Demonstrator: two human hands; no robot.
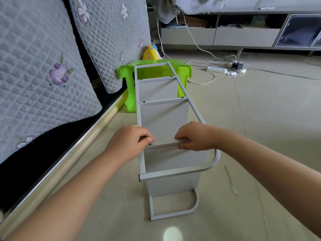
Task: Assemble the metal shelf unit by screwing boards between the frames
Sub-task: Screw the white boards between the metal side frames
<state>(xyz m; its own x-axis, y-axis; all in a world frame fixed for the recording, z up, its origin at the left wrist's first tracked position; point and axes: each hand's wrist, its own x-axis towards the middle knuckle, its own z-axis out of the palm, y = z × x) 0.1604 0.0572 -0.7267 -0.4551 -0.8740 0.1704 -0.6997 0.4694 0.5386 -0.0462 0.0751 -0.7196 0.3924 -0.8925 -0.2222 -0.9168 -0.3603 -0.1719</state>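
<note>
We see the shelf unit (166, 119) lying on its side on the tiled floor (251, 127), its far end propped against a green plastic stool (128, 94) beside the quilted bed cover (43, 75). It is pale grey: two tubular metal frames with rounded corners, one uppermost and one against the floor, with flat boards (163, 117) standing on edge between them, and small dark screw heads show where the farther boards meet the upper frame. Our left hand (130, 140) has its fingers curled at the left rail, pinching what seems a small dark screw (150, 144), though it is too small to be sure. Our right hand (192, 138) grips the top edge of the near board, fingers curled over it. A thin tool (231, 181) lies on the floor to the right, too blurred to name. The lower frame is mostly hidden behind the boards, and both arms are cut off by the picture's edge.
</note>
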